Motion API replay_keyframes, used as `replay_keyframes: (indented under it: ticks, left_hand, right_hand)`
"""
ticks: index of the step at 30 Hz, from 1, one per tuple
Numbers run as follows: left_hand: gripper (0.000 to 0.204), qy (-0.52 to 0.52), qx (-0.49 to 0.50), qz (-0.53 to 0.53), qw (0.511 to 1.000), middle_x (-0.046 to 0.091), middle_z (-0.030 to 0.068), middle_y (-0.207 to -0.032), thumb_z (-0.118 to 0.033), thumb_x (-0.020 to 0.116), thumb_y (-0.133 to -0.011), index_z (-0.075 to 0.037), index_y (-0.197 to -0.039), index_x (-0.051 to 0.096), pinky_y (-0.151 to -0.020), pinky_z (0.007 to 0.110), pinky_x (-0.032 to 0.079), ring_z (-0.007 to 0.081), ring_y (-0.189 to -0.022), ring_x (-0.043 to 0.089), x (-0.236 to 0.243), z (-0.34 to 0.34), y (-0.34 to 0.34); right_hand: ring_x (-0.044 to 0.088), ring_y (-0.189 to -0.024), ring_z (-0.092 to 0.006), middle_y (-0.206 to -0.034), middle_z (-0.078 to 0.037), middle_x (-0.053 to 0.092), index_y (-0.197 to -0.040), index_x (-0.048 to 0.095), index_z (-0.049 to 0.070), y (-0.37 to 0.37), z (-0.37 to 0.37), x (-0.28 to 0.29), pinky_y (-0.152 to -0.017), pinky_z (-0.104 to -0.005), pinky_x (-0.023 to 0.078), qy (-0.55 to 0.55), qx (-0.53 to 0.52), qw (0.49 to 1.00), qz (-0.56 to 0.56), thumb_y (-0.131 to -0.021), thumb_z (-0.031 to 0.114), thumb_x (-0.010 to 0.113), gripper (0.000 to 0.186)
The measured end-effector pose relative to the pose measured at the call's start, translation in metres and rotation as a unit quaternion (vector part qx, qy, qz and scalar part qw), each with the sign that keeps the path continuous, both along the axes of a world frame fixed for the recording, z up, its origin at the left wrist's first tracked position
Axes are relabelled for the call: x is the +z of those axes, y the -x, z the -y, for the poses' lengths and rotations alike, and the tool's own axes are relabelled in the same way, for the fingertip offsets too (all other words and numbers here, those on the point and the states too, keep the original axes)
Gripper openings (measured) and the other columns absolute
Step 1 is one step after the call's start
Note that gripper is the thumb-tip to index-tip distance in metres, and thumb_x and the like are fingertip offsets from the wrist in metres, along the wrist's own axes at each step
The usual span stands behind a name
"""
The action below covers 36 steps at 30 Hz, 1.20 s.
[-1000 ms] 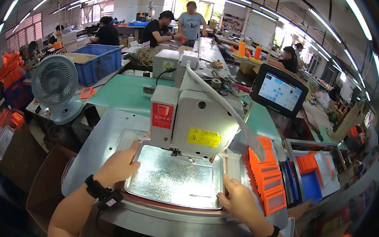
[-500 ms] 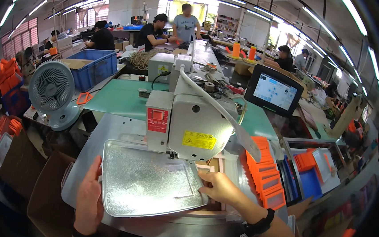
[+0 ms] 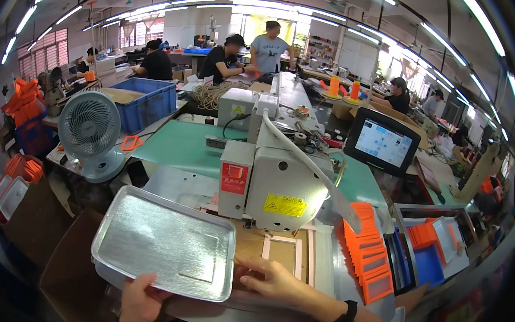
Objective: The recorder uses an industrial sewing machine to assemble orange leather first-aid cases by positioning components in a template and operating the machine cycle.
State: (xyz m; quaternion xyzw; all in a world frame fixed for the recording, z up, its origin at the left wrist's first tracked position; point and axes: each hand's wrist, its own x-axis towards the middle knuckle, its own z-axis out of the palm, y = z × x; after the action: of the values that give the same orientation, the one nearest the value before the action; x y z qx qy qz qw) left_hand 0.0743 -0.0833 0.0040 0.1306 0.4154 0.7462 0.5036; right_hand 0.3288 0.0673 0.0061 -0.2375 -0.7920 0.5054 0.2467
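Note:
My left hand [image 3: 140, 303] grips the lower edge of a shiny silver tray [image 3: 160, 238], raised left of the machine head [image 3: 286, 175]. My right hand [image 3: 269, 283] is beside the tray's right edge with curled fingers; their tips are partly hidden, so I cannot tell what they hold. Under the machine lies a tan fixture board [image 3: 251, 239] with a pale rectangular frame [image 3: 284, 240]. A fan of orange frames [image 3: 368, 254] rests to the right of it.
A fan [image 3: 87, 132] and blue crate [image 3: 153, 107] stand back left. A screen [image 3: 380, 143] is back right, above bins with orange pieces [image 3: 425, 262]. A cardboard box [image 3: 66, 249] is at lower left. Several people work behind the machine, one standing [image 3: 269, 53].
The silver tray has moved left from under the machine head, uncovering the fixture board. My left hand has shifted to the tray's lower edge; my right hand has moved left and down.

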Motion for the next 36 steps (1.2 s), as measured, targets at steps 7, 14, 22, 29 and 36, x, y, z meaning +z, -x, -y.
replay_keyframes:
  ticks: [7, 14, 22, 29, 36]
  left_hand:
    - [0.043, -0.100, 0.153, 0.120, 0.976, 0.064, 0.0107, -0.123, -0.011, 0.059, -0.094, -0.005, -0.136, 0.050, -0.094, 0.051, 0.056, 0.0287, -0.114, 0.064, 0.004, 0.027, 0.027]
    - [0.047, -0.176, 0.071, 0.078, 0.979, 0.062, 0.0049, -0.128, -0.016, 0.066, -0.093, -0.012, -0.138, 0.050, -0.099, 0.053, 0.051, 0.0263, -0.120, 0.060, 0.011, -0.002, -0.001]
    - [0.036, -0.201, 0.019, 0.131, 0.971, 0.063, 0.0057, -0.128, -0.013, 0.059, -0.098, -0.010, -0.133, 0.054, -0.100, 0.048, 0.051, 0.0243, -0.119, 0.061, 0.003, -0.036, 0.001]
    - [0.035, -0.149, 0.035, 0.173, 0.973, 0.064, 0.0073, -0.127, -0.012, 0.057, -0.099, -0.007, -0.133, 0.054, -0.104, 0.050, 0.049, 0.0260, -0.119, 0.061, -0.009, -0.028, 0.014]
    - [0.042, -0.210, -0.001, 0.082, 0.974, 0.059, 0.0054, -0.133, -0.007, 0.059, -0.094, -0.010, -0.135, 0.052, -0.105, 0.055, 0.046, 0.0293, -0.125, 0.055, -0.013, -0.020, 0.017]
  right_hand:
    - [0.065, -0.092, -0.0390, -0.105, -0.016, 0.068, -0.115, 0.066, 0.000, -0.005, 0.018, 0.024, -0.079, -0.0409, 0.054, -0.145, 0.035, 0.984, 0.101, -0.091, 0.011, 0.065, 0.026]
    - [0.059, -0.062, -0.0083, -0.077, -0.006, 0.067, -0.086, 0.068, 0.000, -0.045, 0.009, 0.051, -0.057, -0.0244, 0.048, -0.166, -0.285, 0.943, -0.052, -0.087, 0.000, 0.070, 0.003]
    - [0.050, -0.062, -0.0043, -0.072, 0.003, 0.060, -0.082, 0.065, 0.001, -0.053, -0.045, 0.027, -0.058, -0.0205, 0.043, -0.059, -0.308, 0.943, -0.112, -0.089, 0.002, 0.068, 0.008]
    - [0.066, -0.075, -0.0145, -0.082, -0.008, 0.069, -0.099, 0.069, 0.000, -0.015, 0.002, 0.036, -0.066, -0.0302, 0.052, -0.187, -0.171, 0.967, -0.019, -0.090, 0.007, 0.068, 0.012]
    - [0.063, -0.075, -0.0077, -0.081, -0.004, 0.069, -0.092, 0.072, -0.001, -0.050, 0.012, 0.059, -0.069, -0.0230, 0.052, -0.065, -0.225, 0.972, 0.021, -0.089, 0.003, 0.071, 0.005]
